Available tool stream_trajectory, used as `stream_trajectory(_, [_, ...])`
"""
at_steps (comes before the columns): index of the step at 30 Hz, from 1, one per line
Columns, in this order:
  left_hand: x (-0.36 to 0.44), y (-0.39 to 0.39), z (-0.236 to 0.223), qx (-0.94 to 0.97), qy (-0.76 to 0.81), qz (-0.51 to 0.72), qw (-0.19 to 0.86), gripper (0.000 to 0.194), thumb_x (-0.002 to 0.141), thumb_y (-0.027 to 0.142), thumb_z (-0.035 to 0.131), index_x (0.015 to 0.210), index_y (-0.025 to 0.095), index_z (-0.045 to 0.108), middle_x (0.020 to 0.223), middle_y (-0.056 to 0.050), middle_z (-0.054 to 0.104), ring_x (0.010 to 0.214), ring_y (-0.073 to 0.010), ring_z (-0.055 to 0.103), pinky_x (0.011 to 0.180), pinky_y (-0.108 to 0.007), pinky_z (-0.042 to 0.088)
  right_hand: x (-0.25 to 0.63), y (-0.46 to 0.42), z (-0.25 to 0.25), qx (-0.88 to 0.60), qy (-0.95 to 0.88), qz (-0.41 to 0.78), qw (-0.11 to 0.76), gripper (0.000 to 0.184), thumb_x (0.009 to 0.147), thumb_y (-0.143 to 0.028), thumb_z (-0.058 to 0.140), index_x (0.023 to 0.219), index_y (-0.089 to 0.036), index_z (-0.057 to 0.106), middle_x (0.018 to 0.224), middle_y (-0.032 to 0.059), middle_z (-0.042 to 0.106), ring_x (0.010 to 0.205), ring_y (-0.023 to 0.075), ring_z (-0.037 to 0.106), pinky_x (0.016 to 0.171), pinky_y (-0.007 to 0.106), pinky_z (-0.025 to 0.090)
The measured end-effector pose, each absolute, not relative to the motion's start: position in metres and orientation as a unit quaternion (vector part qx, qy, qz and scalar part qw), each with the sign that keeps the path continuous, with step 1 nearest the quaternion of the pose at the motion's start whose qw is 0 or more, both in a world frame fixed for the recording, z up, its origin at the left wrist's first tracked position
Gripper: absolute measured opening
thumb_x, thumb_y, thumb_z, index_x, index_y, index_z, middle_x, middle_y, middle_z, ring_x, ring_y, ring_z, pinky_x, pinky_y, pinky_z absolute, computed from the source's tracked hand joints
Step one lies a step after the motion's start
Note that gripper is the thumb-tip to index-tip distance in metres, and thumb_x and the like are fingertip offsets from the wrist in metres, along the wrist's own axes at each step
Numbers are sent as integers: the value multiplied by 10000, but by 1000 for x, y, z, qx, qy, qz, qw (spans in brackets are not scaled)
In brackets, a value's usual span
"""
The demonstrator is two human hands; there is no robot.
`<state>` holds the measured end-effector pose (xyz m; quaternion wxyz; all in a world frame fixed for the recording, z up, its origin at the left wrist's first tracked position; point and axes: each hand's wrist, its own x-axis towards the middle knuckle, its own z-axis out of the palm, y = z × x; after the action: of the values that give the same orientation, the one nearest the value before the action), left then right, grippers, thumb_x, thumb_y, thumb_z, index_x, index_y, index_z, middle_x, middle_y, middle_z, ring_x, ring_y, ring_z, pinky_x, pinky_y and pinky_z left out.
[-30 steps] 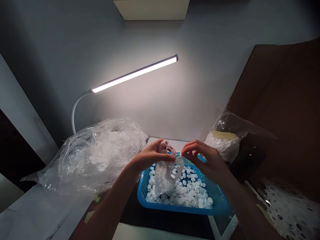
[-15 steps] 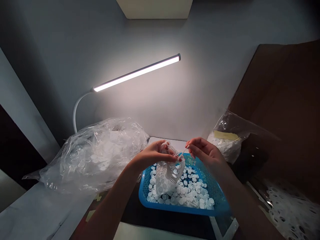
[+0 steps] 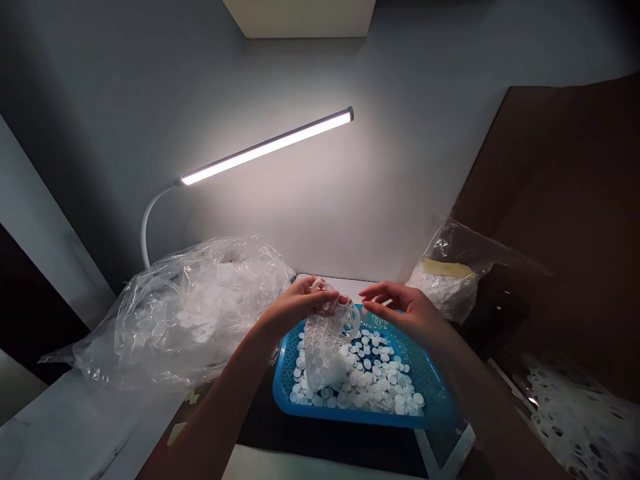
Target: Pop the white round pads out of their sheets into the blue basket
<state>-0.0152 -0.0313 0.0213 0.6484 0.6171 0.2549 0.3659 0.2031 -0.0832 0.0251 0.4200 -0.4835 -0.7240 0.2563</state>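
My left hand [image 3: 310, 300] is closed on a white sheet punched with round holes [image 3: 320, 347]. The sheet hangs down, partly curled, and discs still fill many of its holes lower down. A loose loop of its cut-out edge sticks out to the right. Just right of that loop is my right hand [image 3: 395, 305], thumb and fingers slightly apart. Whether a small disc clings to its fingertips is too fine to make out. Below both hands, a blue plastic basket [image 3: 345, 415] holds a heap of small white discs [image 3: 387, 383].
A big clear plastic bag [image 3: 200, 313] with white pieces lies on the left, under a lit lamp [image 3: 270, 147]. Another bag [image 3: 445, 293] with a yellow label stands back right. Punched white sheets [image 3: 585, 427] pile up at lower right. A brown panel [image 3: 560, 200] rises behind them.
My right hand has let go of the thin strip of the sheet, and its fingers have parted. The sheet's loop has sprung back beside my left hand. The whole view has shifted slightly.
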Motion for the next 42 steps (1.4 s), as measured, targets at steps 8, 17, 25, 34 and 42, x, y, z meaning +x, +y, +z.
stream_trajectory(8, [-14, -27, 14, 606, 250, 371, 658, 226, 713, 298, 737, 803, 145, 597, 774, -36, 656, 713, -123, 621, 684, -236, 444, 180, -98, 23, -420, -824, 32, 378, 192, 845, -251, 612, 1036, -261, 604, 1042, 31, 595, 838, 159, 607, 707, 282, 517])
stream_trajectory(17, [-9, -30, 10, 601, 259, 396, 644, 394, 599, 180, 806, 767, 175, 449, 836, -22, 642, 810, -152, 635, 743, -281, 469, 174, -97, 17, -433, -832, -45, 343, 51, 858, -178, 583, 871, -227, 580, 961, 8, 597, 703, 116, 606, 631, 237, 496])
stream_trajectory(25, [-16, -18, 11, 570, 273, 487, 602, 445, 588, 167, 811, 735, 187, 391, 796, -49, 695, 902, -201, 662, 830, -326, 471, 169, -124, 28, -303, -911, 46, 275, 39, 895, -190, 544, 868, -210, 565, 911, 17, 604, 819, 128, 581, 715, 246, 470])
stream_trajectory(34, [-14, -22, 17, 517, 279, 463, 664, 363, 649, 314, 793, 771, 155, 490, 913, -123, 708, 899, -218, 672, 838, -335, 493, 173, -110, 22, -413, -860, 13, 299, 68, 867, -188, 582, 914, -235, 565, 886, -12, 634, 719, 119, 589, 634, 234, 446])
stream_trajectory(42, [2, -29, 12, 482, 256, 448, 708, 258, 786, 321, 663, 754, 166, 459, 838, -108, 707, 748, -206, 684, 689, -302, 515, 171, -91, 9, -455, -822, -36, 342, 174, 859, -259, 601, 1028, -251, 558, 955, -7, 637, 606, 105, 574, 570, 228, 456])
